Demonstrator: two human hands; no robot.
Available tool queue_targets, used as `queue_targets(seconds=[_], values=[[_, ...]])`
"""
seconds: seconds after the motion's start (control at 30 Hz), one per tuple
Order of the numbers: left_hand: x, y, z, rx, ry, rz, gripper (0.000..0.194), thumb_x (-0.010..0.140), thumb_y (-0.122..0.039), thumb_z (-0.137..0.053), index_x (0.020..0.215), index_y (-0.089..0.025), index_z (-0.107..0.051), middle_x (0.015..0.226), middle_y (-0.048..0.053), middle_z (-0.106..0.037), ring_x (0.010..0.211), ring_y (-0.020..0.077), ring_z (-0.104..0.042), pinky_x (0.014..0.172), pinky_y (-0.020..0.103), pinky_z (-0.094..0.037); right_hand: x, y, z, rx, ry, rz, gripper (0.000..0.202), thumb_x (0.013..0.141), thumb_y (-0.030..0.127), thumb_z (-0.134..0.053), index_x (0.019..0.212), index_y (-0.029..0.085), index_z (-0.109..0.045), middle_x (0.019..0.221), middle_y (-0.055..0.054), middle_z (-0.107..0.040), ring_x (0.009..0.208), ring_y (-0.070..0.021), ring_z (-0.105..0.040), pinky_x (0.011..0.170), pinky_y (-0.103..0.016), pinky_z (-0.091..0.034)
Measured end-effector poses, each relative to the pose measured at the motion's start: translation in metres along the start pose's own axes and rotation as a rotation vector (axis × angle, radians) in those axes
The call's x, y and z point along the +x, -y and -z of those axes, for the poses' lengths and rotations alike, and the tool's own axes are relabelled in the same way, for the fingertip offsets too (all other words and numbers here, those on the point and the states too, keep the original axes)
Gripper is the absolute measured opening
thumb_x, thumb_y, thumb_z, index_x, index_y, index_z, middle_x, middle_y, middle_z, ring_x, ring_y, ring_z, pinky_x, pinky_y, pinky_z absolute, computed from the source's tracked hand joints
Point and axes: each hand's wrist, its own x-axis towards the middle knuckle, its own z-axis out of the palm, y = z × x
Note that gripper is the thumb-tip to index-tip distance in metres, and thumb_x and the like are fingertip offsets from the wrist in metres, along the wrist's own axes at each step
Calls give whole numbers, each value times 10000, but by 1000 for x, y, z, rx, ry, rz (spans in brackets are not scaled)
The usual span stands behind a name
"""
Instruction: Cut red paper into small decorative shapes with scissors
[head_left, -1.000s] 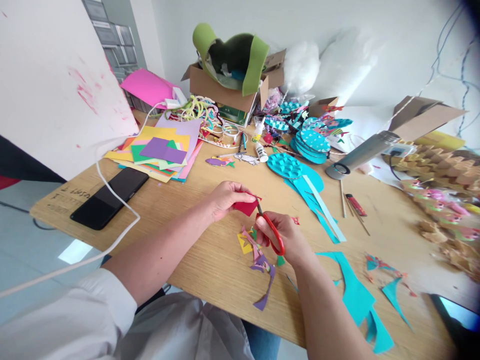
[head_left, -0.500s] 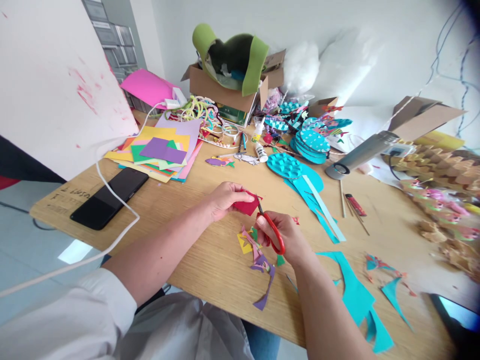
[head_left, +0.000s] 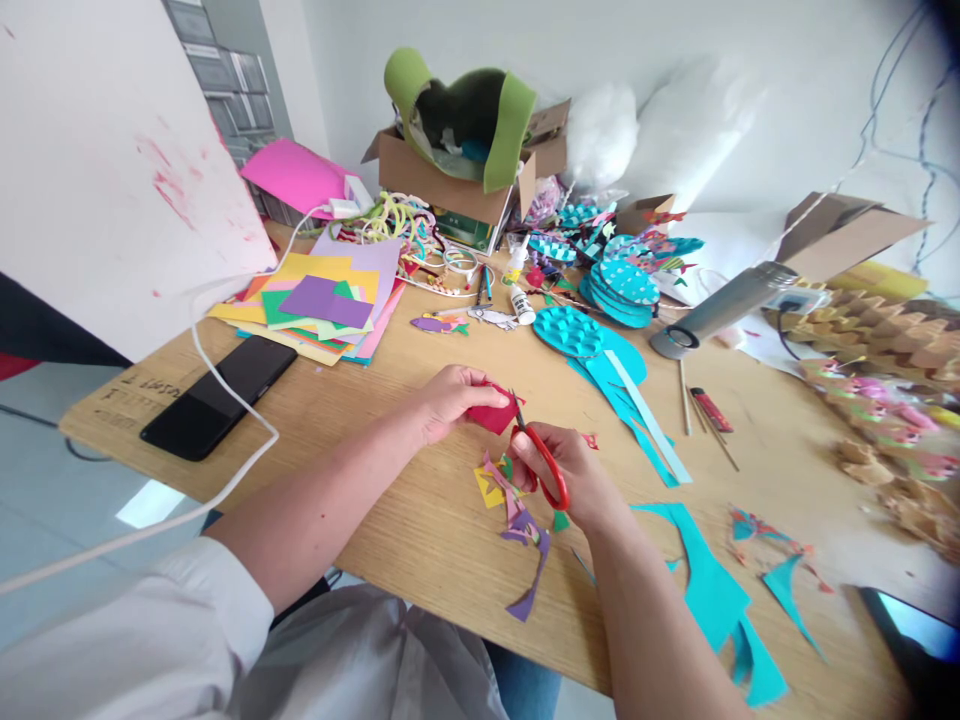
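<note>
Between thumb and fingers, my left hand pinches a small piece of red paper above the table. My right hand is closed round the red handles of a pair of scissors. The blades point up and away, at the right edge of the red paper; whether they are apart is too small to tell. Under the hands lie purple paper scraps and a yellow paper scrap, with pink and green bits among them.
Stacked coloured paper and a black phone with a white cable across it are at left. Blue paper offcuts lie at right, near a steel flask. Glue bottles and a cardboard box stand behind.
Hardly anything differs. The scissors and the red paper have shifted very slightly; both hands keep the same hold.
</note>
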Motion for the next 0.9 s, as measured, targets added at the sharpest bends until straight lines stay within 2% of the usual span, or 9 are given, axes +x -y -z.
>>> queue_targets(seconds=[0.23,0.53,0.9], values=[[0,1,0,-25,7,4,211,540,-199,-760,703,-99,-671,672,53,-683,611,128,-616,640,264,-456,0,-4,1,-9,-10,-7,515,742,658,-631,601,171,-542,481,-20,-596,411,-98,-483,428,-222,-343],[1,2,-1,-3,9,4,159,551,-174,-740,673,-102,-666,644,47,-680,581,113,-604,632,251,-435,0,-3,0,-4,-16,-21,523,730,669,-633,598,171,-545,492,-29,-612,412,-106,-509,420,-220,-355],[1,3,0,2,31,14,211,544,-211,-763,704,-99,-685,658,50,-681,590,115,-598,625,251,-433,0,-3,-1,-41,-26,-22,542,739,686,-609,581,170,-556,489,-32,-608,396,-104,-498,384,-218,-349]])
